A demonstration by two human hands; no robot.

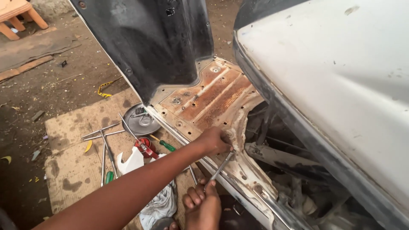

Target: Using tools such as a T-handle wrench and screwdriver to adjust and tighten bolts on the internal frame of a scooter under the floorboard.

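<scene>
My left hand [215, 140] reaches in from the lower left and rests, fingers curled, on the rusty car sill panel [213, 91], at the head end of a slim metal wrench [220, 169]. Low in the view, my right hand [202, 206] grips the wrench's handle end. The wrench slants up to the right, to a spot on the sill edge under my left fingers. What it sits on is hidden.
A black door panel [149, 38] stands open above; a white car body panel [336, 76] fills the right. On the cardboard sheet [72, 170] lie metal rods, green-handled screwdrivers [164, 144], a round metal dish [140, 120], a red part, a white plastic piece and a rag [159, 206].
</scene>
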